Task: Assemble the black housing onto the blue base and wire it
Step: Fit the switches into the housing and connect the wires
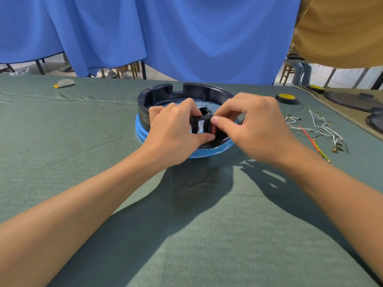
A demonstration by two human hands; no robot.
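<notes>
A black round plastic housing (186,94) sits on top of a blue round base (141,131) just above the middle of the frame, on the table. The housing is an open ring with a tall wall, a square notch cut in its far rim and a pale label on its left outer side. Inside it shows a silvery floor with small holes. The base shows only as a blue lip below the left and near edges.

The left hand (174,133) reaches in over the near-left rim. Its fingers are curled, and with its thumb below it grips a small black plastic frame (199,125) that stands upright at the near wall. The right hand (255,125) pinches the right side of that frame between thumb and forefinger, beside a red insert (213,128).

A dull green cloth (83,162) covers the table and is wrinkled at the left. At the upper left lies a small white and yellow object (64,82). Right of the housing lies a black and yellow tape roll (287,98). Below it are loose white wires (319,125) and a red and yellow-green wire (310,141). At the right edge, dark round parts (352,100) rest on a tan mat (310,94).

Behind the table a blue fabric curtain (165,34) fills the upper frame, with chair legs (134,69) below its hem. A person's tan shirt (342,27) fills the upper right corner.
</notes>
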